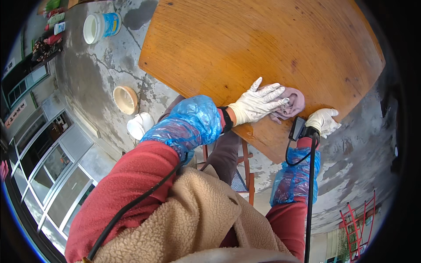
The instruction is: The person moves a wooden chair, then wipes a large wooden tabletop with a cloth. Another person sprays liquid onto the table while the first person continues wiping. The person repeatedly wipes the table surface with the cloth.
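Gloved in white, my left hand (pixel 260 102) lies with spread fingers on a crumpled pink cloth (pixel 292 102), holding it against the wooden table top (pixel 250 56). My right hand (pixel 323 121), also in a white glove, is at the near right edge of the table. Its thumb points outward and its other fingers bend past the edge; whether they grip it cannot be told. A black device (pixel 297 127) with a cable is beside the right wrist. Blue plastic sleeve covers (pixel 197 123) are on both forearms. Darker, wet-looking patches show on the wood.
On the stained concrete floor (pixel 108 75) to the left stand a labelled white bucket (pixel 94 29), a beige basin (pixel 125 100) and a smaller white bucket (pixel 139 125). A wooden chair (pixel 251 187) is below the table. Red metal racks (pixel 353 230) stand at lower right.
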### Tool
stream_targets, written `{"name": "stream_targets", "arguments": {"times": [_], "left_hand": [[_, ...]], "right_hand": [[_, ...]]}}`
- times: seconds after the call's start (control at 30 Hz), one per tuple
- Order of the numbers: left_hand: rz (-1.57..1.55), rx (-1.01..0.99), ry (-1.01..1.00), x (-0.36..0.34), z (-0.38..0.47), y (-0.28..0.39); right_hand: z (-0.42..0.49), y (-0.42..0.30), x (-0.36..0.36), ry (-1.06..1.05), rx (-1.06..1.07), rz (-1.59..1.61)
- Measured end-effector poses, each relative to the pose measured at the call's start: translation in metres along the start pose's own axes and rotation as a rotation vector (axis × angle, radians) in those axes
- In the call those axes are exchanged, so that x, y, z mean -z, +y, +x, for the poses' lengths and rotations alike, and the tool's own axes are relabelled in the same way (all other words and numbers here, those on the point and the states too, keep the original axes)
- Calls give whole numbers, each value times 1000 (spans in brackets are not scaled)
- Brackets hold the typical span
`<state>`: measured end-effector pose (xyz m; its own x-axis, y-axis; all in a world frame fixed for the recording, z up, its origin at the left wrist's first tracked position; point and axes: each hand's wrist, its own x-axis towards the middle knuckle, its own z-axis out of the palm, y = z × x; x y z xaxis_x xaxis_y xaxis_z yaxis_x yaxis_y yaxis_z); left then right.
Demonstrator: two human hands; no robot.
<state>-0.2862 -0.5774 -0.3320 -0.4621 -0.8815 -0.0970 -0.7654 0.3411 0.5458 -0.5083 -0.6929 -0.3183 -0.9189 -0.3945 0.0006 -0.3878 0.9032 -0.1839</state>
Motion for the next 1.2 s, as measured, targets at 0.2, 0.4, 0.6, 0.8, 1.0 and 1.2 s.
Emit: {"name": "stream_targets", "arguments": {"times": [0.2,0.4,0.6,0.8,1.0,1.2], "left_hand": [[287,-220,-194,32,-79,-35],[134,-365,-438,-4,-31,45],[230,-635,-314,-47,107,121],[479,-308,94,-21,277,106],[420,-337,165,-48,225,122],[211,-622,-527,-55,35,140]], "right_hand": [[31,35,15,-373,-146,749],[62,174,102,-169,-501,1084],[5,304,112,-102,-796,902],[-43,330,97,-181,-829,866],[-18,294,98,-195,-736,1013],[10,258,119,-183,-544,936]]}}
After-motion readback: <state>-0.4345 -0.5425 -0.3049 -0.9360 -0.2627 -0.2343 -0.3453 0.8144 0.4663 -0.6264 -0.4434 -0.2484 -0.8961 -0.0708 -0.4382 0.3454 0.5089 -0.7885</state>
